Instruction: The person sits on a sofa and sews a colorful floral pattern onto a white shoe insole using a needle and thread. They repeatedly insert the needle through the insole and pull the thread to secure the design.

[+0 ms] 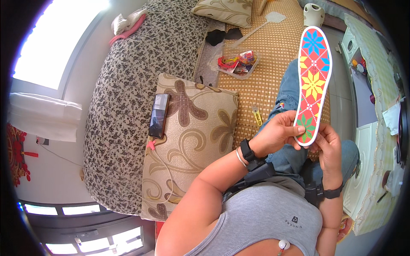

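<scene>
A patterned shoe insole with a white edge stands up in front of me. It has blue, yellow and green flower shapes on red, with dotted white lines between. My left hand holds its lower end, the thumb pressed on the green flower and the fingers behind. At the lower right edge, my right hand grips the same end, its fingers partly hidden behind the insole. Yellow-handled thread snips lie on the woven mat left of my knee.
A clear plastic box of colourful thread skeins sits on the mat. Beyond it lie a fly swatter and dark cloth pieces. A smartphone with a cable rests on a patterned cushion. To my right is a cloth-covered cabinet.
</scene>
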A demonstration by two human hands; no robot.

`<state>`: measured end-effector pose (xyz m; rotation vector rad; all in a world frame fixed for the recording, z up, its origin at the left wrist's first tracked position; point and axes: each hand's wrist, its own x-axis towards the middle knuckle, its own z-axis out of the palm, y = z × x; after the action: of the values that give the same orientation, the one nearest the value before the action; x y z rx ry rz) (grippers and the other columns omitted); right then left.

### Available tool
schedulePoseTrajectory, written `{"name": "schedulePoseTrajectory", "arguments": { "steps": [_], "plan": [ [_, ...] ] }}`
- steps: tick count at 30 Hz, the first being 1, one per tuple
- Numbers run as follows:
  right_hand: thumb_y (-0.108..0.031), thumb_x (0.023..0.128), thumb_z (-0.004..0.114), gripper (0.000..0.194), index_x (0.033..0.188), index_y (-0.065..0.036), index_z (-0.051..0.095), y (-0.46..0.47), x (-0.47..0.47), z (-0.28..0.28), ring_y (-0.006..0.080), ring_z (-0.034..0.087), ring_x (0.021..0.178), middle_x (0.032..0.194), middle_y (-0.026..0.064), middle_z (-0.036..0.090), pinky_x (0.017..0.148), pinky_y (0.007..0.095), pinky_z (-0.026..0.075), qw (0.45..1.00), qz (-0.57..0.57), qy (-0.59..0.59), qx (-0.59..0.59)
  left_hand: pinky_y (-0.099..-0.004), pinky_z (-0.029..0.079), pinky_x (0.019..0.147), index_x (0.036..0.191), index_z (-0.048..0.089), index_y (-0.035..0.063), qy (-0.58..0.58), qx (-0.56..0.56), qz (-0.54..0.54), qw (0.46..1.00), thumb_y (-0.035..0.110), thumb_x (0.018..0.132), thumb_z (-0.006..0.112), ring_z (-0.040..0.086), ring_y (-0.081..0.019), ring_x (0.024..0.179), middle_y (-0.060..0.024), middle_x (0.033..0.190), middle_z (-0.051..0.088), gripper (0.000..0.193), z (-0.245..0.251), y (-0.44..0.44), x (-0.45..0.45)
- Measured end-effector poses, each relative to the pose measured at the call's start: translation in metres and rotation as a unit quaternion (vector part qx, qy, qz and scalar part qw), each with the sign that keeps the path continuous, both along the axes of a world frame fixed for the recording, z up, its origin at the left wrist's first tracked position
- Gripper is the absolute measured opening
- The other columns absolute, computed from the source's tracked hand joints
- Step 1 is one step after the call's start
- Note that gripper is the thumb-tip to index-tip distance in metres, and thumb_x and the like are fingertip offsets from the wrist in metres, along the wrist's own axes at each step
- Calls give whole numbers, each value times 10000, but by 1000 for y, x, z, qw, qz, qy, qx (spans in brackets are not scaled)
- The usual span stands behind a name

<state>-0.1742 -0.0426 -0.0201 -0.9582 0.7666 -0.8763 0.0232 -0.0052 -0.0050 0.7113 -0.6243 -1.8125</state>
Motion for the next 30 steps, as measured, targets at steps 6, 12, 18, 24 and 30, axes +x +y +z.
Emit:
{"name": "schedulePoseTrajectory", "arguments": {
  "steps": [6, 12, 18, 24, 30],
  "plan": [
    [-62, 922, 616, 137, 1047, -10, 638, -3, 0, 3, 84, 612, 809, 964, 41, 670, 683, 204, 470, 1000, 22, 17, -10, -256, 598, 599, 1151, 604, -7, -66, -3, 27, 997, 91, 916, 674, 698, -134, 791, -70, 967, 709, 265, 2, 0, -5],
    [-10, 841, 668, 180, 1013, -59, 685, 3, 3, 25, 251, 556, 1102, 1225, 93, 601, 879, 343, 451, 793, -132, 312, -506, -213, 511, 553, 1121, 621, 10, -204, -51, 93, 973, 108, 897, 707, 658, -77, 732, -49, 938, 712, 259, 2, 1, -8],
    [-149, 1008, 541, 136, 1024, -15, 561, 7, -1, 53, 240, 622, 908, 1030, 167, 658, 761, 357, 536, 953, -147, -10, -265, -187, 398, 452, 1060, 647, 17, -353, -66, 158, 920, 51, 883, 686, 545, -27, 570, -24, 820, 697, 184, 0, -2, -10],
    [-103, 1007, 513, 93, 998, -12, 530, -39, -93, 128, 121, 450, 714, 750, 45, 501, 732, 302, 405, 843, -407, -200, -289, -185, 360, 428, 1012, 664, 3, -390, -85, 269, 876, 30, 887, 683, 488, -24, 499, -20, 773, 675, 130, 1, 2, 23],
    [-60, 966, 561, 67, 974, -21, 615, -6, -44, 61, 141, 506, 612, 760, 24, 560, 585, 278, 426, 894, -309, 150, -288, -181, 335, 417, 1047, 658, 3, -225, -49, 186, 955, 31, 888, 692, 486, -32, 489, -39, 803, 692, 164, 12, 6, -5]
  ]
}}
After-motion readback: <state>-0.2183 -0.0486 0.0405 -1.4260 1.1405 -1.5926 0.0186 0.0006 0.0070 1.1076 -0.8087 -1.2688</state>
